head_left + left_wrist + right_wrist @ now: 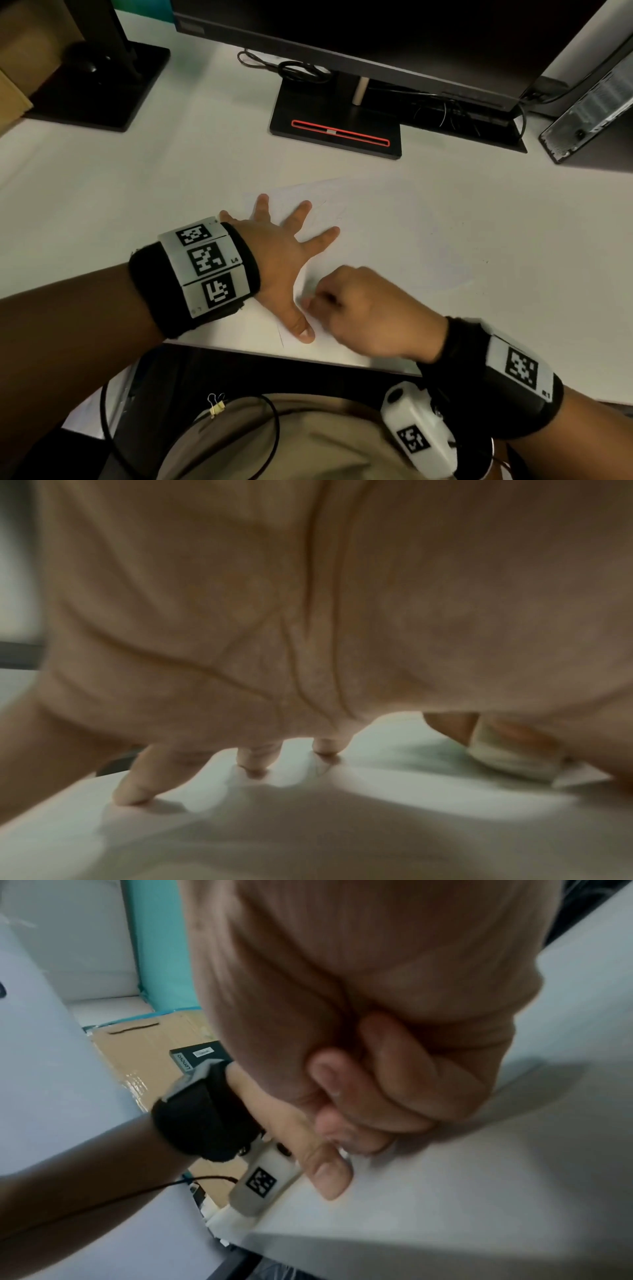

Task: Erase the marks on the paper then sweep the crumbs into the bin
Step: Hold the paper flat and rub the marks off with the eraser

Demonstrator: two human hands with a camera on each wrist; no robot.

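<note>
A white sheet of paper (376, 240) lies on the white desk, with faint pencil marks (325, 219) near its left part. My left hand (287, 240) lies spread flat on the paper and presses it down; its fingertips (253, 761) touch the sheet (377, 791). My right hand (329, 301) is curled just right of the left thumb (325, 1172). It pinches a whitish eraser (503, 753) against the paper (479, 1191). A few dark specks (483, 261) lie on the sheet's right side. No bin is in view.
A monitor stand (335, 133) with a red slot stands behind the paper. A second black stand (99, 85) is at the back left, with cables (294, 68) between them. A computer case (589, 113) stands at the right. The desk's front edge (308, 356) runs just below my hands.
</note>
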